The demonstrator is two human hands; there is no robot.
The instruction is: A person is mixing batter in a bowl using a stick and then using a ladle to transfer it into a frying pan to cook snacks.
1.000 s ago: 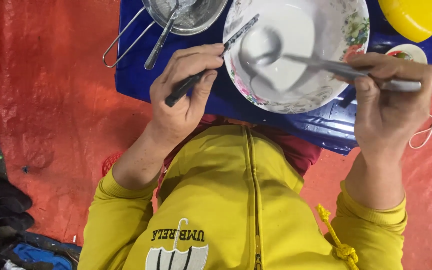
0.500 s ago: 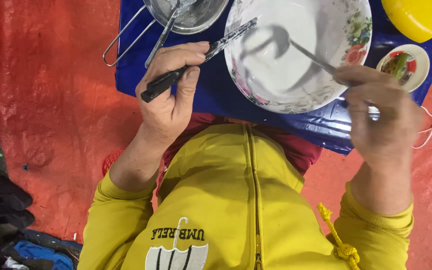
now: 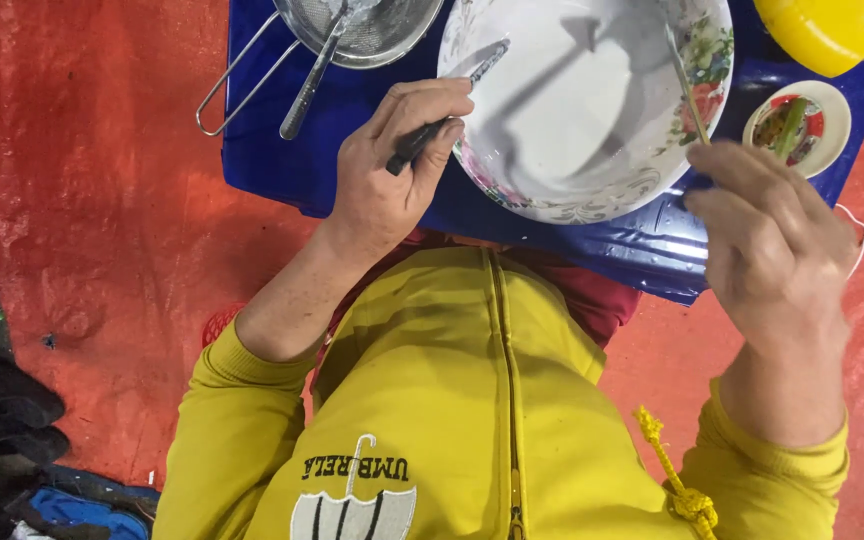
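The left hand [image 3: 392, 180] is curled tight around the dark handle of a knife [image 3: 444, 113]. The shiny blade points up and away from that hand and its tip lies over the rim of a big white bowl [image 3: 592, 190]. The bowl has flowers painted round its edge, and it sits just beside the left hand, between the two hands.

The right hand [image 3: 767, 235] is closed too — its fingers pinch a thin metal tool [image 3: 687, 85]. The tool sticks up from the fingers and leans over the inside of the bowl. I cannot tell what kind of end it has. Dark shadows of both tools fall on the white inside of the bowl.

The bowl rests on a blue tabletop [image 3: 292, 160]. Up past the left hand sits a metal strainer [image 3: 362, 30] with a wire handle, and a spoon handle [image 3: 314, 80] hangs out of it toward the hand. Just above the right hand is a small dish [image 3: 797, 125] with something green in it. Past that, at the top corner, is a yellow thing [image 3: 827, 30] — only part of it shows.

Below both hands is the person's yellow jacket [image 3: 452, 400] with a zipper down the middle. A red sheet [image 3: 82, 200] covers the floor far out from the left hand.
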